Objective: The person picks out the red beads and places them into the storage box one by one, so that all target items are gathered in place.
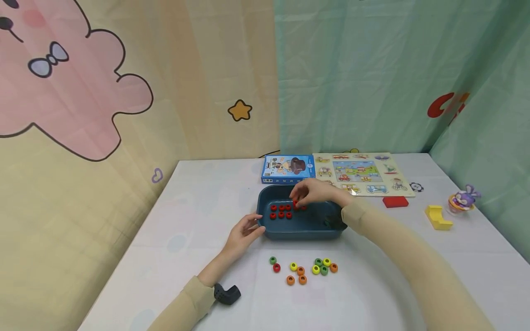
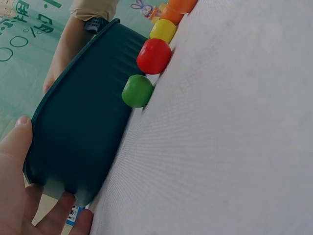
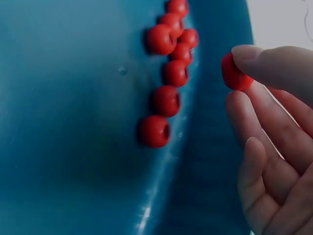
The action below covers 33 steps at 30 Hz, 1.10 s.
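A dark blue-green plastic tray (image 1: pixel 304 233) stands on the table with several red beads (image 1: pixel 281 214) set in rows at its left part. My right hand (image 1: pixel 314 191) is over the tray, pinching a red bead (image 3: pixel 235 73) between thumb and fingers, above the others. My left hand (image 1: pixel 243 235) touches the tray's near left corner; in the left wrist view its thumb lies by the rim and its fingers rest against the outer wall. In front of the tray lie loose beads: green (image 1: pixel 273 260), red (image 1: pixel 276 267), yellow (image 1: pixel 293 266) and orange (image 1: pixel 302 279).
Behind the tray lie a blue box (image 1: pixel 288 168) and a picture puzzle board (image 1: pixel 364 172). To the right are a red block (image 1: pixel 395 202), a yellow block (image 1: pixel 437 218) and a purple rabbit figure (image 1: pixel 464 199). Curtains hang round the white table (image 1: pixel 174 266).
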{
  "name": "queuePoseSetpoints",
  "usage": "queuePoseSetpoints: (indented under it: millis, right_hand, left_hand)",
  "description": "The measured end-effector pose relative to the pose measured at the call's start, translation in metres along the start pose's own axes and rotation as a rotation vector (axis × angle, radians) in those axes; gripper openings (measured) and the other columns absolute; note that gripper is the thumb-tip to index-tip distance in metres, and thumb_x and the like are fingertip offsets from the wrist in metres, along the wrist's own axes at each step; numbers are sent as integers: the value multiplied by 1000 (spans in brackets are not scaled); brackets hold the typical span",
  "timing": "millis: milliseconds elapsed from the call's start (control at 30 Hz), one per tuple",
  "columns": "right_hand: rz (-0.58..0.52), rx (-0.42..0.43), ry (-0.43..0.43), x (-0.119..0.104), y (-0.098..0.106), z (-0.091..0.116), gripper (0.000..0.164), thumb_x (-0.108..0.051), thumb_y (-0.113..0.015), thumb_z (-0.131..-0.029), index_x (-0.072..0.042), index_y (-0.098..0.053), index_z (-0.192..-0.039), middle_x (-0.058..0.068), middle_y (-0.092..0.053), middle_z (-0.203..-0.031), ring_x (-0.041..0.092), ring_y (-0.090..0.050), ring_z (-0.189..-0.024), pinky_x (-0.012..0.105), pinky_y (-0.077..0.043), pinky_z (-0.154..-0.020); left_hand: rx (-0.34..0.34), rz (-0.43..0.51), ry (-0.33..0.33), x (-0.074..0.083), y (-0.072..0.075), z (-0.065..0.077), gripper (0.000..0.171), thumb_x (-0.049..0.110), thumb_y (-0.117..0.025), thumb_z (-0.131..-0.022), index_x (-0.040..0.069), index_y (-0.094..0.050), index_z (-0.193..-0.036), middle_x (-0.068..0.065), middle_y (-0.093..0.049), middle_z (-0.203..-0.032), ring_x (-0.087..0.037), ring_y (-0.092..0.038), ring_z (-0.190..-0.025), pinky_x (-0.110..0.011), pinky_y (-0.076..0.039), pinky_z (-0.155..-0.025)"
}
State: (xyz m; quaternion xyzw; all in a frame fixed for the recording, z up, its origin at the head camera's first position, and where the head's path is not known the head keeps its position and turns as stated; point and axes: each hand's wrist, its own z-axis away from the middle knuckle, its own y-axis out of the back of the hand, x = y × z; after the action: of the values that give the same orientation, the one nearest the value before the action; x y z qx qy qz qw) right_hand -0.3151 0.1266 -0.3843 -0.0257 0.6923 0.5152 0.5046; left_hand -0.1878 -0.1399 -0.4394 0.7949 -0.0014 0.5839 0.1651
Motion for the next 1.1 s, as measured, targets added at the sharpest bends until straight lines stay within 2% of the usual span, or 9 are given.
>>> queuePoseSetpoints:
  millis: [233,300,467,500,700,833,967,1100]
  right_hand:
    - [25,-63,-3,13,-6,-4,26,-10,-70,-76,-5,-64,-100,1,-64,-89,12,-61,-78,26,-51,-68]
    - [26,-76,8,15,-8,-4,25,-9,-70,-76,-5,-64,-100,1,-64,-88,12,-61,-78,26,-51,-68]
    - [54,-83,7,18,-13,-5,23,-10,-71,-75,-8,-65,-98,-1,-65,-87,10,-61,-76,25,-51,-66]
    - [62,-86,6,19,-14,-5,23,-11,-71,-75,-9,-65,-97,-2,-65,-87,10,-61,-76,25,-51,-66]
    - [129,-100,24,19,-15,-5,21,-14,-72,-75,-12,-66,-95,-4,-65,-87,7,-60,-77,23,-50,-67]
    - [166,-99,32,20,-15,-6,21,-15,-72,-75,-14,-67,-95,-6,-65,-87,6,-60,-77,23,-50,-66]
    - [167,-91,35,20,-15,-5,22,-16,-72,-75,-14,-67,-96,-6,-65,-88,6,-60,-77,24,-50,-66]
    - [132,-69,30,12,-9,-2,25,-17,-71,-76,-11,-66,-100,-4,-65,-91,7,-60,-79,24,-51,-68]
  left_hand:
    - [21,2,19,-25,1,-5,41,23,-64,-82,6,-52,-117,-11,-44,-132,-22,-51,-110,-32,-45,-87]
    - [30,-3,13,-27,1,-5,40,25,-65,-82,9,-53,-117,-9,-45,-131,-20,-52,-110,-29,-46,-86]
    - [35,-10,0,-29,0,-6,41,29,-65,-81,10,-53,-116,-7,-47,-130,-20,-53,-109,-30,-47,-85]
    - [30,-8,1,-25,0,-5,41,27,-65,-82,8,-53,-117,-9,-46,-130,-22,-52,-109,-32,-46,-86]
    - [22,-4,-3,-23,0,-4,39,22,-64,-83,7,-52,-117,-12,-44,-132,-24,-51,-110,-34,-46,-87]
    - [25,-1,-19,-27,0,-5,39,21,-64,-83,8,-52,-117,-13,-43,-132,-26,-51,-110,-33,-46,-86]
    - [23,4,-20,-28,0,-5,39,23,-64,-83,8,-52,-117,-13,-43,-132,-26,-51,-110,-35,-46,-87]
    - [25,-16,-30,-31,0,-5,40,25,-64,-83,7,-52,-117,-13,-42,-134,-24,-52,-109,-32,-47,-85]
